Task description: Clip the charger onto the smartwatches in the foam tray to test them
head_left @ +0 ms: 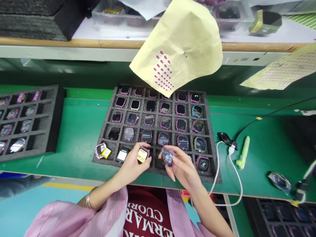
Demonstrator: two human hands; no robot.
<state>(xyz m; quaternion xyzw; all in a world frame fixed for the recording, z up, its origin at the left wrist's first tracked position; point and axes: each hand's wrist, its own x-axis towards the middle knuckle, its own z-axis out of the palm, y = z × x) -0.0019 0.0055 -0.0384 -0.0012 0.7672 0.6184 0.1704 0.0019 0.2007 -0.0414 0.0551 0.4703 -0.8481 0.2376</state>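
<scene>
My left hand (135, 161) has its thumb and fingers closed around a purple smartwatch body (143, 155) whose lit yellow screen reads 09:17. It is at the front row of a dark grey foam tray (158, 169). Just to the right, my right hand (181, 164) grips another purple-framed smartwatch body (167, 157) by its edges, its screen dark and facing up. Several more watch bodies sit in the tray's compartments, mostly purple. One with a white screen (122, 154) lies left of my left hand, and an opened one with a yellow part (106, 152) fills the front left corner.
Another foam tray of watch parts (53, 121) stands at the left. White cables (240, 184), a black connector (224, 137) and a light green pen-like tool (244, 153) lie to the right. A yellow sheet with red arrows (182, 42) hangs from the shelf over the tray's back row.
</scene>
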